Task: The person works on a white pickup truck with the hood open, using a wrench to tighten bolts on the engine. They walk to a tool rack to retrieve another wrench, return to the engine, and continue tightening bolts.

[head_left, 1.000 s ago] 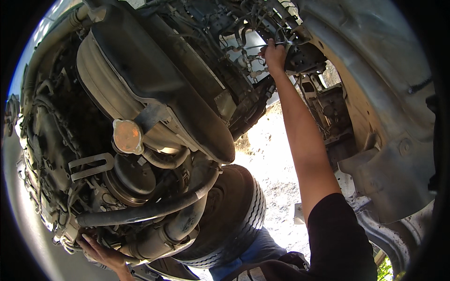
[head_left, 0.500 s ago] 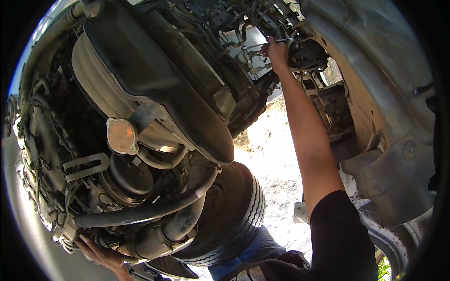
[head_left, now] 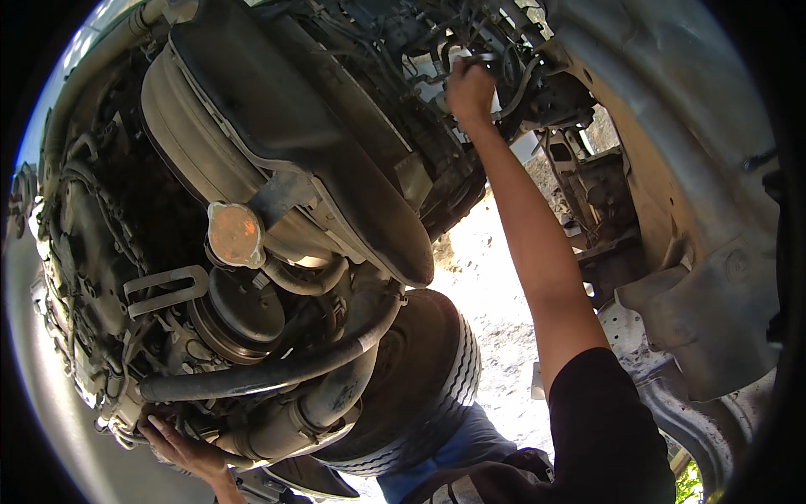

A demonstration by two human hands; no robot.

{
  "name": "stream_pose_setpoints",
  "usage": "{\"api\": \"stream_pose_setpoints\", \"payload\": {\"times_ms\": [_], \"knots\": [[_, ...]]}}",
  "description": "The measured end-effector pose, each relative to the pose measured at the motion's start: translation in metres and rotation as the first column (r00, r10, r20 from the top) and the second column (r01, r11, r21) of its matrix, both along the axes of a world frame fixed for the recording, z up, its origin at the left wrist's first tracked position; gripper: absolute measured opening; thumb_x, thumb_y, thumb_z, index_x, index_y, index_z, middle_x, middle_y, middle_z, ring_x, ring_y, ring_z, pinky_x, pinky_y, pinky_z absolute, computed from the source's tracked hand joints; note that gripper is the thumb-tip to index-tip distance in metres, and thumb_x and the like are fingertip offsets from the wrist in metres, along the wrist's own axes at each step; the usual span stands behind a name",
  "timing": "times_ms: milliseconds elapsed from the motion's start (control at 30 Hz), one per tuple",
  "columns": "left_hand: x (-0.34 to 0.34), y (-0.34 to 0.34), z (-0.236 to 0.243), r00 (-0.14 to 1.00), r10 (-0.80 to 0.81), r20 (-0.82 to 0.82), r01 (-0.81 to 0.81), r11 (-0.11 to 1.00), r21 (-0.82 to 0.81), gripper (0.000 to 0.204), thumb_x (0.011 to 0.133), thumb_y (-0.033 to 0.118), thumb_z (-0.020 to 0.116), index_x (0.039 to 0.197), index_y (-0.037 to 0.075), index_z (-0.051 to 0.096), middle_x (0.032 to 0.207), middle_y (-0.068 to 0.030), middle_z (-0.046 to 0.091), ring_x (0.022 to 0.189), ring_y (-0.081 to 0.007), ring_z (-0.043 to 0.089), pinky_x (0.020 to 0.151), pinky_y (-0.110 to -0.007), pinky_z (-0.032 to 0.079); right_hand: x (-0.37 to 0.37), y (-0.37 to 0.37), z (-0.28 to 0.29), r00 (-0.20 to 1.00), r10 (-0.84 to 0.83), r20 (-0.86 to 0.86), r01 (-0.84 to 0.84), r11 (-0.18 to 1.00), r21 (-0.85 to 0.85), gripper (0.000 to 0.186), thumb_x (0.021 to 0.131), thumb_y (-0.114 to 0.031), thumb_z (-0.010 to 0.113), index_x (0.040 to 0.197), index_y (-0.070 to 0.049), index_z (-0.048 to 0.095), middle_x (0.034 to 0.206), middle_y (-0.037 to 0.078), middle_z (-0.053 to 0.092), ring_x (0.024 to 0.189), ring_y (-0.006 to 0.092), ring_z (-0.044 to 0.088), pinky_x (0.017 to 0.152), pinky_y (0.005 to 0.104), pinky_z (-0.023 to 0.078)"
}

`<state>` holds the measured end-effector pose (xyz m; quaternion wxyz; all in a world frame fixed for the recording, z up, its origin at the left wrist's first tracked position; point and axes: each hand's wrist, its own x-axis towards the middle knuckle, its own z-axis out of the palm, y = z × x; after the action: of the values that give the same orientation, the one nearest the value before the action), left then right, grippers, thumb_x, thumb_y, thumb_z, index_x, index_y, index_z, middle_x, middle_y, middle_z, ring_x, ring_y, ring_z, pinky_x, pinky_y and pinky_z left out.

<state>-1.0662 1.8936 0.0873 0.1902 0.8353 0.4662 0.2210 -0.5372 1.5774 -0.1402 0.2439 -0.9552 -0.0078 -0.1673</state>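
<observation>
My right arm reaches up and away toward the far side of the engine bay. There my right hand (head_left: 470,91) is closed, its fingers curled round a slim silvery metal tool (head_left: 482,57), only a bit of which shows. Hoses and metal fittings crowd round that hand, and a dark curved hose (head_left: 527,88) runs just to its right. At the lower left my left hand (head_left: 186,452) lies with fingers stretched out against the engine's near edge, below a long black hose (head_left: 260,380). It holds nothing that I can see.
A rusty round cap (head_left: 236,234) sits beside the dark shroud (head_left: 277,101). The pale metal body panel (head_left: 688,168) stands to my right. Below are a tyre (head_left: 428,378) and sunlit ground (head_left: 495,311). A U-shaped bracket (head_left: 168,290) sticks out at left.
My right hand has shifted a little left and its fist is turned more over the fittings. The silvery tool shows less now. The whole view has shifted slightly; my left hand stays on the engine edge.
</observation>
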Motion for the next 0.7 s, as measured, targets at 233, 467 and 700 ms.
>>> {"api": "stream_pose_setpoints", "payload": {"times_ms": [233, 467, 700], "knots": [[-0.009, 0.008, -0.004, 0.995, -0.008, 0.102, 0.018, 0.996, -0.091, 0.045, 0.107, 0.033, 0.038, 0.12, -0.009, 0.048, 0.104, -0.0162, 0.056, 0.09, -0.0233, 0.057, 0.082, -0.038, 0.051, 0.022, -0.061, 0.004, 0.952, 0.055, -0.303, 0.115, 0.85, 0.513, 0.039, 0.099, -0.028, 0.055, 0.081, 0.005, 0.063, 0.067, 0.013, 0.068, 0.053, 0.02, 0.068, 0.053, 0.035, 0.052], [-0.012, 0.006, -0.004, 0.996, -0.09, -0.017, 0.091, 0.995, 0.031, 0.051, 0.106, 0.033, 0.038, 0.129, -0.012, 0.046, 0.114, -0.0226, 0.057, 0.1, -0.0288, 0.059, 0.091, -0.041, 0.05, 0.032, -0.072, -0.013, 0.931, 0.103, -0.349, 0.139, 0.784, 0.604, 0.038, 0.099, -0.028, 0.055, 0.079, 0.003, 0.062, 0.066, 0.012, 0.068, 0.055, 0.0222, 0.069, 0.053, 0.0352, 0.051], [-0.021, 0.01, -0.006, 0.979, -0.161, -0.128, 0.178, 0.976, 0.127, 0.053, 0.107, 0.03, 0.033, 0.138, -0.012, 0.041, 0.132, -0.0255, 0.047, 0.112, -0.0305, 0.057, 0.097, -0.043, 0.049, -0.01, -0.033, -0.015, 0.879, 0.442, -0.18, -0.477, 0.822, -0.311, 0.026, 0.096, -0.021, 0.053, 0.098, 0.002, 0.064, 0.087, 0.022, 0.068, 0.078, 0.0355, 0.069, 0.066, 0.0434, 0.054]]}}
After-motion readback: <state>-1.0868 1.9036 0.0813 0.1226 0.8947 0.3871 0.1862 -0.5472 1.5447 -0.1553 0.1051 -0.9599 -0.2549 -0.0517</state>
